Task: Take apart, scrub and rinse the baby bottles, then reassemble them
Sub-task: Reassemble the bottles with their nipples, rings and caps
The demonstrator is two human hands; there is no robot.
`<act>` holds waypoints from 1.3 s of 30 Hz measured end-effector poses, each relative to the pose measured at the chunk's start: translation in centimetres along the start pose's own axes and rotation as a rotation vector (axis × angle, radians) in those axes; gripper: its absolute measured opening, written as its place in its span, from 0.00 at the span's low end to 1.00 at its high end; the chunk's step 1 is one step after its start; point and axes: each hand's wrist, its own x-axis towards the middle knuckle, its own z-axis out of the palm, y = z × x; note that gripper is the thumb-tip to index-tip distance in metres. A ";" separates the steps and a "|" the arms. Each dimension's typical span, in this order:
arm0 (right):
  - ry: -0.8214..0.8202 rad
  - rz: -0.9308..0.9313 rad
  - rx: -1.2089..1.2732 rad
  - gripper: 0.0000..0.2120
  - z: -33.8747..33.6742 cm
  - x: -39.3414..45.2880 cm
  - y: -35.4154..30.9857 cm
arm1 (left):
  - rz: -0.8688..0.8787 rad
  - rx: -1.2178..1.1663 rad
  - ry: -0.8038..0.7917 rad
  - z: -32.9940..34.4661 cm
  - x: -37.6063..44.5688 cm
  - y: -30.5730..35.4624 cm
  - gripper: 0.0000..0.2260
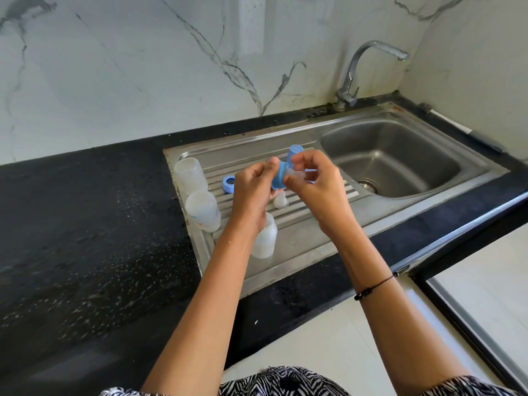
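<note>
Marble wall backs a black table point(85, 224) with a steel sink point(400, 167). Left hand point(251, 192) fingers pinch a blue ring point(278, 178); right hand point(317, 187) fingers pinch the clear teat point(297, 175) in it, above the ribbed drainer point(314, 204). Three bottles point(203, 210) stand left and near, with a loose ring point(228, 184) and another teat point(280, 201). Wet silicone may slip, dropping toward the basin.

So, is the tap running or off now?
Off: no water falls from the tap spout, and the sink basin holds no pool.
</note>
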 end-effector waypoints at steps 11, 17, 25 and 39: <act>0.150 0.065 0.343 0.09 1.1 0.1 0.6 | -0.072 -0.217 0.139 1.2 -0.2 -0.2 0.11; 0.004 0.116 0.427 0.07 0.6 0.2 0.8 | -0.105 -0.198 0.136 0.7 0.0 -0.2 0.08; -0.078 -0.161 -0.216 0.19 2.1 -1.1 1.2 | 0.031 0.325 0.127 -2.9 -1.0 0.1 0.11; -0.205 -0.019 -0.227 0.16 4.5 -3.6 4.5 | 0.136 0.701 -0.314 -6.8 -2.9 -7.0 0.30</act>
